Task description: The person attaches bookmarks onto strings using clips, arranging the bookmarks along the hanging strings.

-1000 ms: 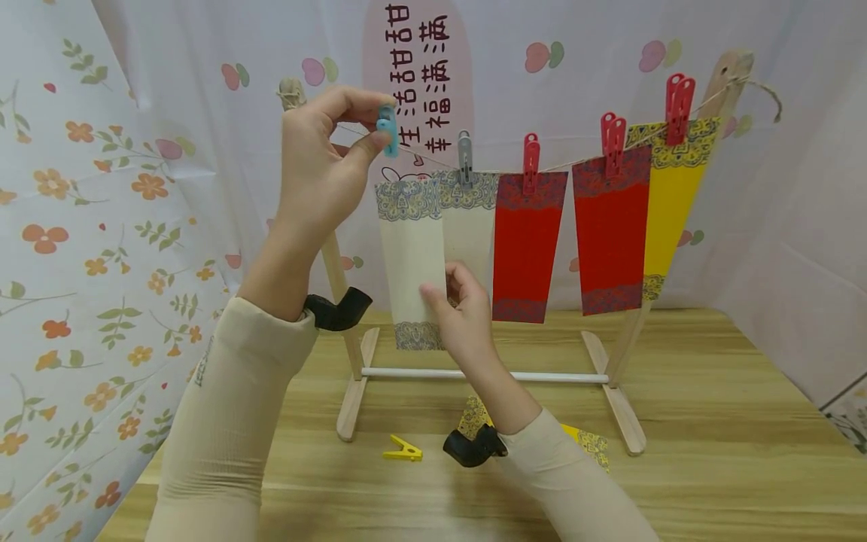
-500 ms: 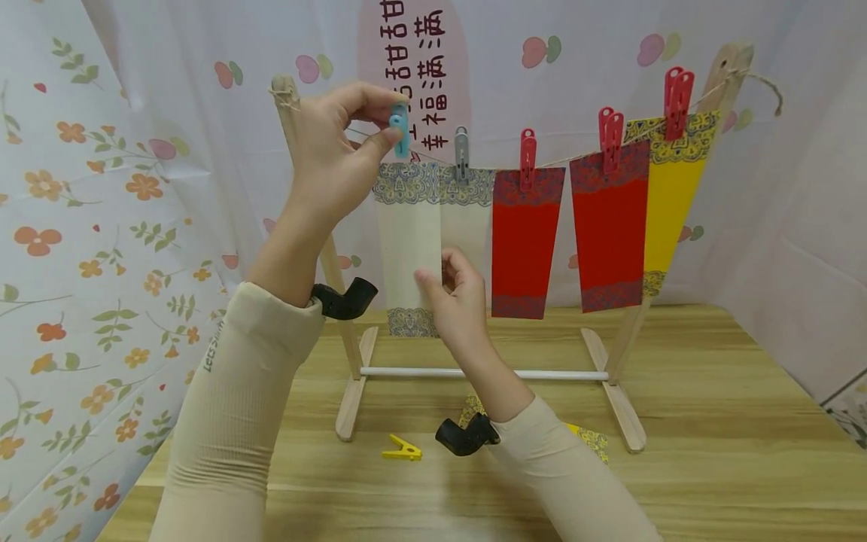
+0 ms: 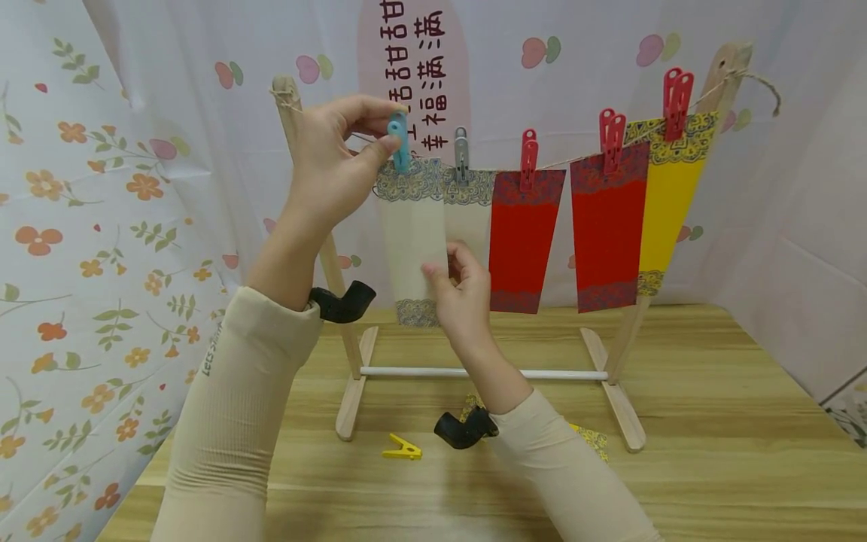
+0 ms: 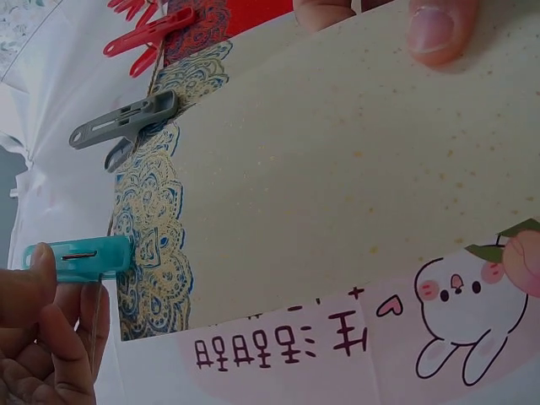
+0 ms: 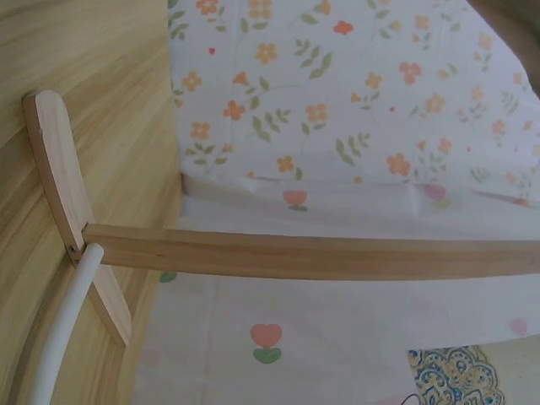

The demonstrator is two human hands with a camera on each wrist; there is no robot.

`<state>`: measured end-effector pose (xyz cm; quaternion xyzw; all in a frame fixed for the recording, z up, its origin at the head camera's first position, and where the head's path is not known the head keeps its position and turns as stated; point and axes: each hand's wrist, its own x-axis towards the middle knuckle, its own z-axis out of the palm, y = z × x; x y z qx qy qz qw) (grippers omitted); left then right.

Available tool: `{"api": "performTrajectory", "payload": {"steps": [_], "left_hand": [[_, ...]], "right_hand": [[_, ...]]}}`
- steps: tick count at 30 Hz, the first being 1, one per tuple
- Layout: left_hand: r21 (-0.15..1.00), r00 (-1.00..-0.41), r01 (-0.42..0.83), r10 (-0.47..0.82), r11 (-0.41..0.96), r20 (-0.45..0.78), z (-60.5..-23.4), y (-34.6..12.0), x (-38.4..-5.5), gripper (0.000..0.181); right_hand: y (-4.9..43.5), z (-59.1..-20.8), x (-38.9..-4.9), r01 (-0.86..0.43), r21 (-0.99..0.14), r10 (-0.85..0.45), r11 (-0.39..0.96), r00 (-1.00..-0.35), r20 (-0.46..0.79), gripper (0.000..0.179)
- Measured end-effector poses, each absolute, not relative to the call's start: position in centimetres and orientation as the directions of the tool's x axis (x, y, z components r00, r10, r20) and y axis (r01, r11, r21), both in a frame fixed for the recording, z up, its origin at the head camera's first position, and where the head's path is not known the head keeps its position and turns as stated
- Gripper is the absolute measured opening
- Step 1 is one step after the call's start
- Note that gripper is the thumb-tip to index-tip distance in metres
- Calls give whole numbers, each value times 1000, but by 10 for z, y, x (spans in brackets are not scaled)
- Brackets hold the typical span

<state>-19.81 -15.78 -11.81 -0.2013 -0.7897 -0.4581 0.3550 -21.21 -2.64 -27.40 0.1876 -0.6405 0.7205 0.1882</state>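
Note:
My left hand pinches a light-blue clothespin between thumb and fingers, at the top edge of a cream paper card with a blue-gold lace border. In the left wrist view the clothespin overlaps the card's bordered edge beside the string. My right hand pinches the same card by its lower right edge, thumb in front. Just right of it hangs another cream card, partly covered by the front card, under a grey clothespin.
Two red cards and a yellow card hang on the string from red clothespins. A wooden stand with a white crossbar carries the string. On the table lie a yellow clothespin and a yellow card partly under the right arm.
The cream card has risen to the string. The left hand has brought the blue clothespin right and then down onto the card's top edge; the right hand has moved up with the card.

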Motion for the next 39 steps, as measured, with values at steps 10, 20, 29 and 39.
{"api": "performTrajectory", "payload": {"steps": [10, 20, 29, 39], "left_hand": [[562, -675, 610, -5, 559, 737, -117, -155, -192, 20], [585, -724, 588, 40, 559, 689, -119, -157, -195, 30], [572, -726, 576, 44, 584, 686, -114, -159, -194, 34], [623, -724, 585, -13, 519, 690, -114, -158, -182, 27]], "right_hand": [[-25, -269, -217, -512, -855, 56, -88, -859, 509, 16], [-20, -274, -214, -507, -858, 25, -90, -862, 507, 18], [-11, -277, -215, -522, -849, 28, -81, -853, 522, 18], [8, -288, -208, -541, -841, -24, -23, -840, 542, 17]]}}
